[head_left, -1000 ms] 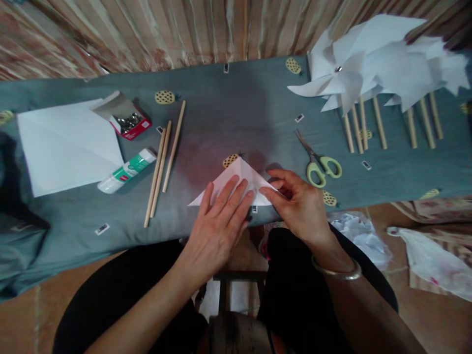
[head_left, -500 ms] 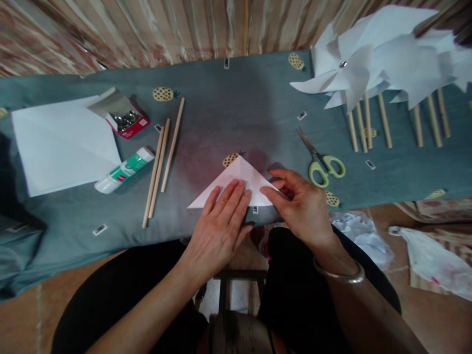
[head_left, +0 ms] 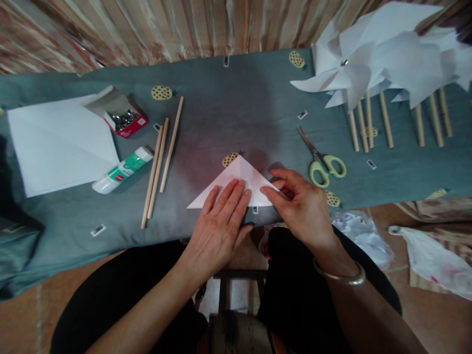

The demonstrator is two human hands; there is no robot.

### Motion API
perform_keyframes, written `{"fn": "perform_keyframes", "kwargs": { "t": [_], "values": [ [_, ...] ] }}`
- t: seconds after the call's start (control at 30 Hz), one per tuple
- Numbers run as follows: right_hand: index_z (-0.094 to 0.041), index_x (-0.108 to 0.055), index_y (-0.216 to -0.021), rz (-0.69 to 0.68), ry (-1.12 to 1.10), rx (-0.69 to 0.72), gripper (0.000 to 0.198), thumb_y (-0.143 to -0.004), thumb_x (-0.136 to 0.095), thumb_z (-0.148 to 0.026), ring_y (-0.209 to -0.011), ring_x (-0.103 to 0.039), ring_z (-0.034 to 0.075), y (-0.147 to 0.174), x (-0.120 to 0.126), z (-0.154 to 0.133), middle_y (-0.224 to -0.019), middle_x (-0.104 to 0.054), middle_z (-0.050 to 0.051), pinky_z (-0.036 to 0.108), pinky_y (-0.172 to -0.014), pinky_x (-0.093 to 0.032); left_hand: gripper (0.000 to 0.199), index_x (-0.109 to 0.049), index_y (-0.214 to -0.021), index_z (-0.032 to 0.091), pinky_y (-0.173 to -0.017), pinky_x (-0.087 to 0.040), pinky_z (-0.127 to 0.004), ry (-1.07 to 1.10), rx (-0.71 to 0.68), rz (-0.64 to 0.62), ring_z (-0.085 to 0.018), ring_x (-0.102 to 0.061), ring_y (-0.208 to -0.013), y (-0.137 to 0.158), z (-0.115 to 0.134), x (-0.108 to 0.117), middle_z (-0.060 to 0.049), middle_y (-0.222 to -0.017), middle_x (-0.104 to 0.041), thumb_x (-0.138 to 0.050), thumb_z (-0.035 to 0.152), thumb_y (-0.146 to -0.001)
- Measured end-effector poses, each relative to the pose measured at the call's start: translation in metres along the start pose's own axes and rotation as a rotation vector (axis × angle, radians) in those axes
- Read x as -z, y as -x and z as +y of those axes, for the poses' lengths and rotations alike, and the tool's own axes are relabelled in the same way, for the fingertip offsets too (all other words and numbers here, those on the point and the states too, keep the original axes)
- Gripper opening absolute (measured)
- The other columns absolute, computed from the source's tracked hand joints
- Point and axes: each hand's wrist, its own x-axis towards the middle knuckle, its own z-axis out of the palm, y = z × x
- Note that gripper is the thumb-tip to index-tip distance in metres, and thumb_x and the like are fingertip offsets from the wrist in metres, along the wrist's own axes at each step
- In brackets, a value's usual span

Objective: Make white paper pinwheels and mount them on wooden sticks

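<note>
Pressing a folded paper triangle [head_left: 254, 172] flat on the surface [head_left: 221, 113], close to the near edge, apex pointing away and just overlapping a printed pineapple [head_left: 230, 159], long base roughly parallel to that edge. Laying the left hand [head_left: 219, 219] palm down over the middle of the base, fingers stretched and slightly parted, grasping nothing, wrist out past the near edge. Nipping the right corner with the right hand [head_left: 300, 204], thumb on top of the paper, forefinger just beyond the slanting side; cannot tell how far the fingertips reach beneath.

Leaving the left corner uncovered, with moderate room from there to a lone stick [head_left: 172, 145] and, just past it, a close pair of sticks [head_left: 155, 172]. Having the widest room beyond the apex, up to the curtain [head_left: 206, 24] along the far edge. Having less on the right, with scissors [head_left: 317, 156] near the knuckles, blades slightly parted and aimed away. Farther off at the right, paper pinwheels [head_left: 396, 59] bunched and overlapping toward the far edge, handles pointing nearer. At the far left, white sheets [head_left: 61, 147], overlapped along their right side by an open box [head_left: 130, 125] of metal pins and a glue stick [head_left: 123, 170].
</note>
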Motion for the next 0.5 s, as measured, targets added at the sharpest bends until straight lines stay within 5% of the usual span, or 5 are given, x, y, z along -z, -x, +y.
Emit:
{"fn": "perform_keyframes", "kwargs": {
  "t": [0.5],
  "values": [
    [-0.017,-0.070,-0.111,0.024,0.052,0.024,0.036,-0.082,-0.070,-0.039,-0.071,-0.071,0.019,0.0004,0.0010,-0.0027,-0.084,-0.077,0.004,0.033,-0.071,-0.056,0.059,-0.038,-0.146,0.004,-0.118,-0.031,-0.051,-0.015,0.004,-0.014,-0.031,-0.033,-0.147,0.0012,-0.0004,-0.0022,-0.021,-0.154,-0.042,-0.049,0.036,-0.098]
  ]
}}
